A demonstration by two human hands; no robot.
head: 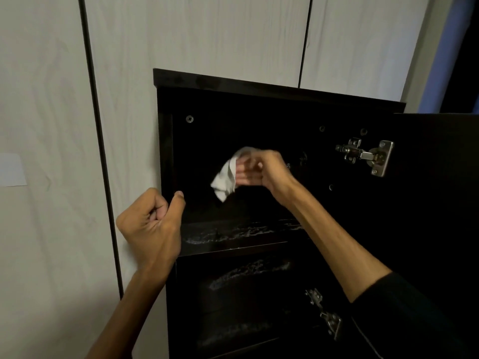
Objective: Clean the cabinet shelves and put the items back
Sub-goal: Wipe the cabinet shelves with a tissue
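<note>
Mid-frame, right hand [261, 169] bunches a white cloth [225, 180] tight inside the cabinet [259, 85]; left hand [151, 224] fist-curled, thumb touching its edge.

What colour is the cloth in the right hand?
White, or very pale grey; the cloth shows clearly against the black cabinet interior in the head view.

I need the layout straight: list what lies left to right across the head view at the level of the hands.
Pale paper patch on the wall → left hand at the cabinet's left edge → white cloth → right hand gripping it → upper hinge → open door.
</note>
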